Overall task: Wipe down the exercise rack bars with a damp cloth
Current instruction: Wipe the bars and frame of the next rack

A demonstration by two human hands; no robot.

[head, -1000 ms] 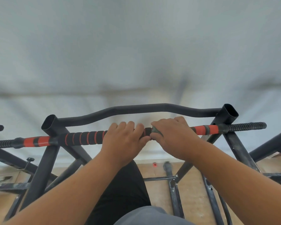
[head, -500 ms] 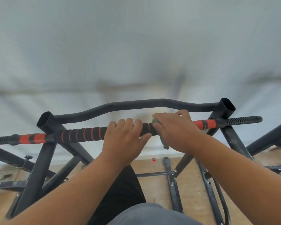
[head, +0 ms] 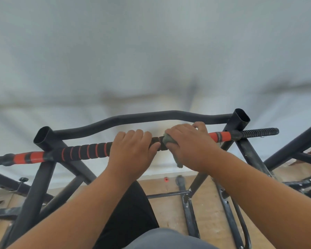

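The black exercise rack has a straight grip bar with black foam and orange rings running left to right in front of me. My left hand grips this bar near its middle. Just to the right, my right hand holds a grey-green cloth wrapped against the same bar; a corner of the cloth hangs down below the hand. A curved black bar runs behind both hands.
Black upright tubes and braces slope down to a wooden floor. A ribbed black end grip sticks out at the right. A pale wall fills the background. A small orange object lies on the floor.
Both hands stay on the grip bar, close together. The cloth's corner, tucked under my right hand one second ago, now hangs below it. The view has shifted slightly.
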